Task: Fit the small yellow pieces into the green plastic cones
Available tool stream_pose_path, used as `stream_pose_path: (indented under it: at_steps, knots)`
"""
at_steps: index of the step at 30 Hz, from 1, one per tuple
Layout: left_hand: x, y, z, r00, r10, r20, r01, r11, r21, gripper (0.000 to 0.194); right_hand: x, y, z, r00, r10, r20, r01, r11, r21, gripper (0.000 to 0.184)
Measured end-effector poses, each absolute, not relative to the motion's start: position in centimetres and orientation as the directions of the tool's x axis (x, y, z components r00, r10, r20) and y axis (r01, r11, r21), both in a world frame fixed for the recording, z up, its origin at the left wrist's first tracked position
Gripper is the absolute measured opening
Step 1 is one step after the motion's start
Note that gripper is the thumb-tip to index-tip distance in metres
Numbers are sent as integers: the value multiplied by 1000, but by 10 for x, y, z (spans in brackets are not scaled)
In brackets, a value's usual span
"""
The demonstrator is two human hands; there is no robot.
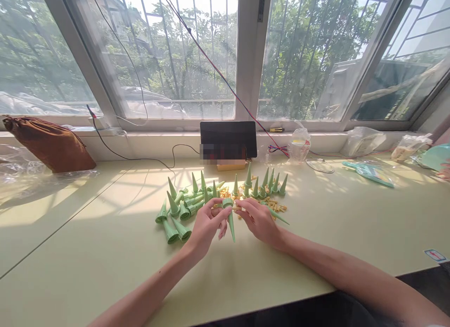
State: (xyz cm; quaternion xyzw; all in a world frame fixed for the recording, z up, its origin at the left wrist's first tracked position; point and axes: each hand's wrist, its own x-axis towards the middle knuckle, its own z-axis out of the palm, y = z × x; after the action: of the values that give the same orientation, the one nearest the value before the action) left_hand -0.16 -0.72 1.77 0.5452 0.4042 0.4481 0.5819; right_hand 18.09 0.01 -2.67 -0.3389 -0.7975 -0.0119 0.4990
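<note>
My left hand (208,222) grips a green plastic spike (231,226) near its wide cap, with the tapered point hanging down toward me. Close beside the cap, my right hand (259,220) pinches a small yellowish piece (236,207) between thumb and fingers; whether it touches the spike I cannot tell. Behind my hands, small yellow pieces (279,207) lie in a loose heap. Several green spikes stand point up to the right, such as this upright spike (263,188). More lie to the left, among them a spike with its open end toward me (171,234).
A black tablet (228,137) leans at the sill on a small tan block (231,165). A brown drawstring pouch (52,146) sits at the left. Along the right are a plastic bag (300,141), a coiled cable (319,165) and a teal packaged item (369,173).
</note>
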Motion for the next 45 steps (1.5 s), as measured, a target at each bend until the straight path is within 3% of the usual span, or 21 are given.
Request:
stream_pose_path:
  at_steps: [20, 36, 45]
  knots:
    - [-1, -7, 18, 269, 963, 23, -73, -3, 997, 37, 178, -2, -25, -344, 516, 785, 642, 739, -204, 18]
    - [0, -12, 23, 304, 948, 90, 7, -97, 995, 35, 180, -5, -26, -434, 596, 675, 619, 742, -257, 22]
    - [-2, -10, 16, 361, 915, 179, 35, -205, 978, 28, 179, -6, -25, -431, 636, 639, 568, 742, -356, 24]
